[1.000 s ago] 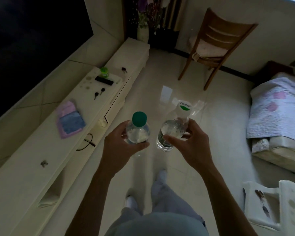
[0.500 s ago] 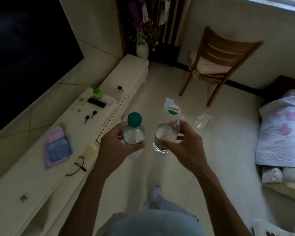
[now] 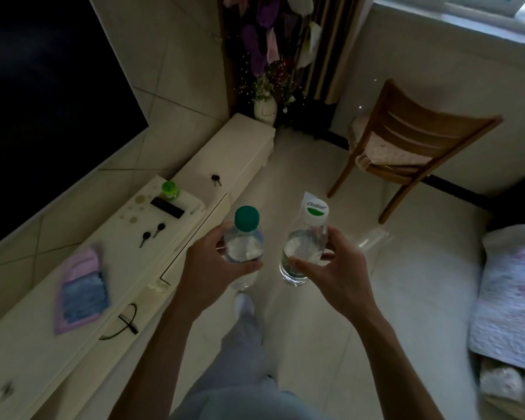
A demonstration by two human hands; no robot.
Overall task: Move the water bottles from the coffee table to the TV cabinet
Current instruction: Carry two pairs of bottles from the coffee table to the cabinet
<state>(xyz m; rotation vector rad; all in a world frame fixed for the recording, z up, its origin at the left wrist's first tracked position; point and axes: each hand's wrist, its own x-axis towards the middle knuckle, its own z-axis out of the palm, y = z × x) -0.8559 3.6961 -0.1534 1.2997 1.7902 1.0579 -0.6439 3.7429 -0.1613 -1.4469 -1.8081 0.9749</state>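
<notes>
Head view, looking down. The left grip (image 3: 212,268) is wrapped, thumb and fingers curled, around a clear plastic green-capped bottle (image 3: 244,247). The right grip (image 3: 334,277) is likewise closed around a clear plastic white-capped bottle (image 3: 303,253). Both bottles stand roughly upright, side by side and apart, held over the pale tiled floor in front of the person's body. The long cream TV cabinet (image 3: 125,268) lies to the left of and below both bottles, its length running away ahead. The left grip is nearer to it, so that bottle probably goes down first. Bare top shows between the pink-and-blue folded cloth (image 3: 79,289) and the black keys (image 3: 152,234). Both forearms reach forward, wrists level.
</notes>
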